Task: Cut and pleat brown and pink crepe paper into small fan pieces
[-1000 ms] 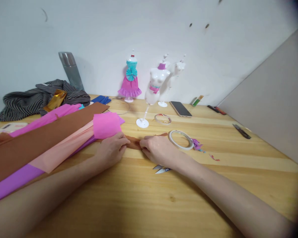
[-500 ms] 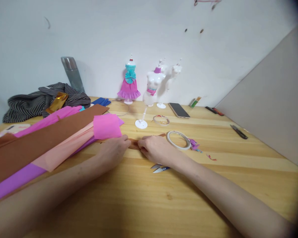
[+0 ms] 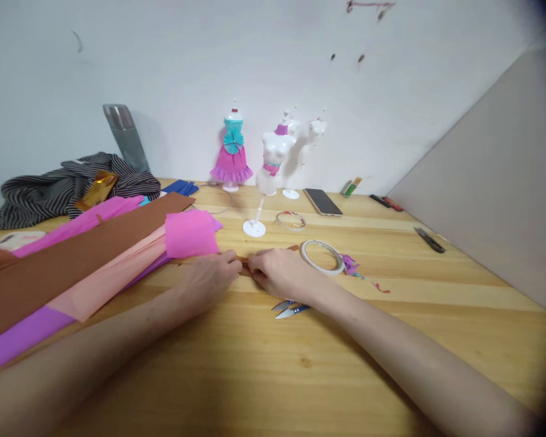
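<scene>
My left hand (image 3: 208, 280) and my right hand (image 3: 279, 273) lie close together on the wooden table (image 3: 264, 364), both pinched on a narrow brown paper strip (image 3: 244, 265) that shows between the fingertips. The strip's far end pokes out beyond my right hand toward a white tape ring (image 3: 322, 256). Small snips (image 3: 287, 309) lie just in front of my right wrist. Long sheets of brown, peach, pink and purple crepe paper (image 3: 86, 255) spread to the left of my left hand.
Three small mannequins stand at the back: one in a pink and teal dress (image 3: 231, 155), a bare white one (image 3: 268, 164), another behind. A phone (image 3: 323, 202), a bracelet (image 3: 290, 220), striped cloth (image 3: 68, 185), a metal flask (image 3: 121, 136) and a black tool (image 3: 430, 240) lie around. A grey panel rises at right.
My two hands have drawn closer together on the brown strip, so less of it shows between them. The view has shifted slightly.
</scene>
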Tool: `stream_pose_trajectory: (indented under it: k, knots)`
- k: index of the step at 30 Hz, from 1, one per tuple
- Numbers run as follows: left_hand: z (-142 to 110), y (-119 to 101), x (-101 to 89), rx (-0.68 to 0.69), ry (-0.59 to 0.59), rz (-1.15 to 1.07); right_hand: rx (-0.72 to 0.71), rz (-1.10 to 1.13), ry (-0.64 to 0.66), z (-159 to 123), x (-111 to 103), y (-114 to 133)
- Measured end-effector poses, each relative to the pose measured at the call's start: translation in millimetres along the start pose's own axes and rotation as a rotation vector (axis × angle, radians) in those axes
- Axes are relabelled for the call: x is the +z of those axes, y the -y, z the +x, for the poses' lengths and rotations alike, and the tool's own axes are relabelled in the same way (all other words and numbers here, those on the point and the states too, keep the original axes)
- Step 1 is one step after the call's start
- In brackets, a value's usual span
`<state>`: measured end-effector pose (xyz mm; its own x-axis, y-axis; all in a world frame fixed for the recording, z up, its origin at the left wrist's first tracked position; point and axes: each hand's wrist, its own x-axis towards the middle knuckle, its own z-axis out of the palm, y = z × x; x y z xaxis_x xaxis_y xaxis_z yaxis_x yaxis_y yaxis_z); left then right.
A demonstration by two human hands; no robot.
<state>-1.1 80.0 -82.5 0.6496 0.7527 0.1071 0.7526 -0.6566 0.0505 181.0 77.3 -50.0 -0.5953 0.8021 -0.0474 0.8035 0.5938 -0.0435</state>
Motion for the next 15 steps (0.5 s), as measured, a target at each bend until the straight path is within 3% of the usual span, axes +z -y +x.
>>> stream_pose_trajectory:
  k: [9,15]
  knots:
    - [-6.4,15.7,0.1,-0.029,-0.024,-0.021,0.045,0.033,0.056,0.9,0.9,-6.4]
    - [-1.3,34.8,7.1,-0.169,-0.069,-0.404,0.109,0.123,0.05,0.6,3.6,-11.0]
